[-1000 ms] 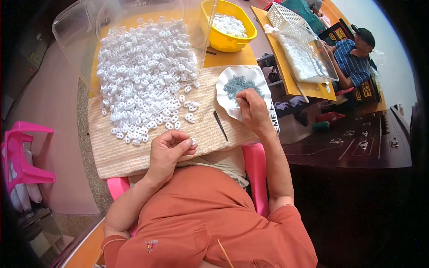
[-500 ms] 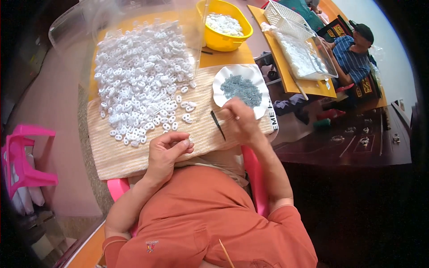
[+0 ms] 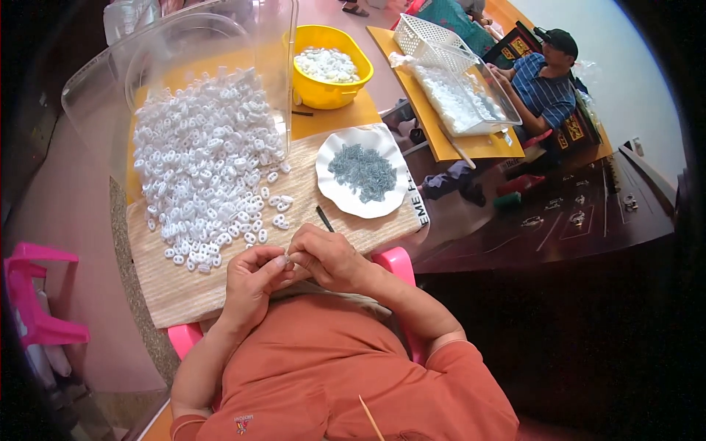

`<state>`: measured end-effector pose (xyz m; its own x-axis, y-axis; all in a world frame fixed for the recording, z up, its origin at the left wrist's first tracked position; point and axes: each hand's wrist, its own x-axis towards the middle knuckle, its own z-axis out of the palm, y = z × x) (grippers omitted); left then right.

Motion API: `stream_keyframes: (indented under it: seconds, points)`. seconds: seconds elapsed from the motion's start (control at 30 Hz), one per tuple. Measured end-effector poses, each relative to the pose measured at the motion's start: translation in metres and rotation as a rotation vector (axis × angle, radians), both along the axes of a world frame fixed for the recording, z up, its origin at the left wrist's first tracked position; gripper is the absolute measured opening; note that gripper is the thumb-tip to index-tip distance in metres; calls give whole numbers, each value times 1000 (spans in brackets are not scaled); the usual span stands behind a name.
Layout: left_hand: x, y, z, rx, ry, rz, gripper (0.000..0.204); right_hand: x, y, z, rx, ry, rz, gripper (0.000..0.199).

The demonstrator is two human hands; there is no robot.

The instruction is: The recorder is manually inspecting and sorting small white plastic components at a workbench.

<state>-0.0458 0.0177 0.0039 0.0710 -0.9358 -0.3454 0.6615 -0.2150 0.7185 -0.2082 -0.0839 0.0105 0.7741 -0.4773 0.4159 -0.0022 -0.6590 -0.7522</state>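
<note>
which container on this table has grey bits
The white wavy-rimmed plate: it alone holds grey pieces; the yellow basin and clear bin have white pieces.

The light is bright and even over the scalloped white plate (image 3: 376,208), with only soft shadows. To the left of this plate, the heap of white plastic pieces (image 3: 206,165) looks very pale, and the clear plastic bin (image 3: 95,90) shows faint whitish reflections. To its right, the dark brown panel (image 3: 537,235) falls into dimness. Far from the plate, straight edges bend, and the corners become black.
</note>
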Motion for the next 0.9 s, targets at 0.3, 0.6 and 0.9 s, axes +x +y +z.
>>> stream_keyframes:
  seconds: [0.3,0.6,0.9]
  points:
    - [3,-1,-6,-3,63,-31,10,2,3,-1,17,-45,-10,6]
    - [5,0,-5,46,59,-1,12,6,6,-7,287,-93,26,4]
    - [7,-3,-11,25,95,14,15,6,8,-23,691,-109,-99,7]
